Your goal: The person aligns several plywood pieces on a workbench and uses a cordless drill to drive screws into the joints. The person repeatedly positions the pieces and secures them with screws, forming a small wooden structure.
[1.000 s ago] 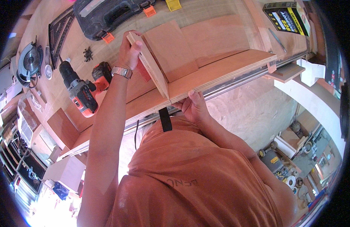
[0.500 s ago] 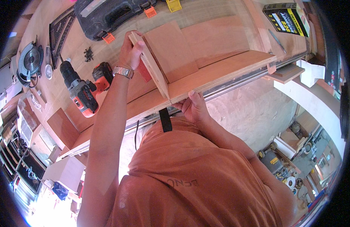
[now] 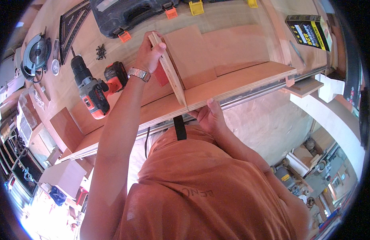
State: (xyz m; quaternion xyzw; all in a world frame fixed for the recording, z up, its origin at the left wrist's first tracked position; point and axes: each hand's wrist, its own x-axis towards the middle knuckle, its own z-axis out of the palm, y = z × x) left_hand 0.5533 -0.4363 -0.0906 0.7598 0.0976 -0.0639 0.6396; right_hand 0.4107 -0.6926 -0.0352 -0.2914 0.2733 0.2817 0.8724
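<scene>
Left of my left hand (image 3: 150, 56) lies a cordless drill (image 3: 89, 90). That hand, the nearer one, grasps the far end of a plywood panel (image 3: 173, 76), thumb over its edge. Between my hands, the panel's long axis slants rightward and toward me, to the long plywood board's (image 3: 241, 81) near edge. Just beside that end, my right hand (image 3: 211, 117) has its thumb raised; hidden fingertips leave its grip uncertain.

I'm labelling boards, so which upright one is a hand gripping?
The central upright board, partway along the long board, gripped by the left hand; the left-end upright board has no hand on it.
</scene>
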